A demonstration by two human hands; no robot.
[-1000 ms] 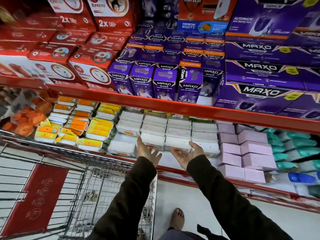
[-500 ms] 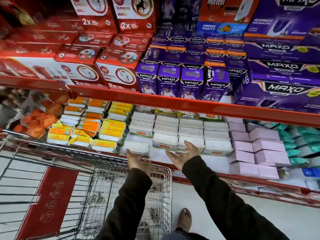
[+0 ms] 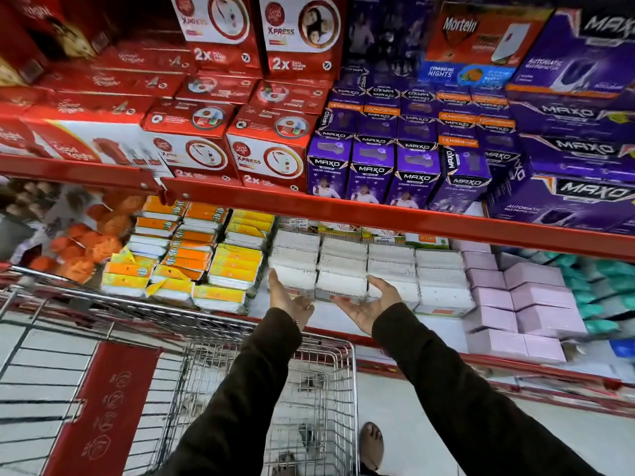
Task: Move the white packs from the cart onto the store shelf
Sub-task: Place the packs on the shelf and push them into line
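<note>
Both arms reach forward and up in dark sleeves, the left hand [image 3: 287, 297] held edge-on with its palm turned inward and the right hand [image 3: 369, 304] tipped palm-up, fingers of each spread apart and clamped on nothing. Between the two sets of fingers sits a column of white packs [image 3: 341, 269] on the lower store shelf [image 3: 443, 329]; the left fingertips lie against the bottom pack of the column just to their left, and the right fingertips touch the lower front of the column just to their right, though whether either hand presses or only brushes the wrapping cannot be told. Beyond the left fingers lie stacks of orange and yellow packs [image 3: 206, 255]; beyond the right fingers stand pale pink boxes [image 3: 529, 297], then teal packs at the far edge. Above the fingertips runs a red shelf rail [image 3: 343, 211], carrying red boxes [image 3: 240, 146] and purple boxes [image 3: 395, 166]. Below the wrists is the wire cart [image 3: 302, 389], its basket under the left forearm, with a bare foot [image 3: 371, 444] on the floor beside it. Compared with half a second ago the left hand has risen from the cart's rim to the packs, the right hand has turned further palm-up, and the loose white pack that lay in front of the left hand is no longer apart from the stack.
</note>
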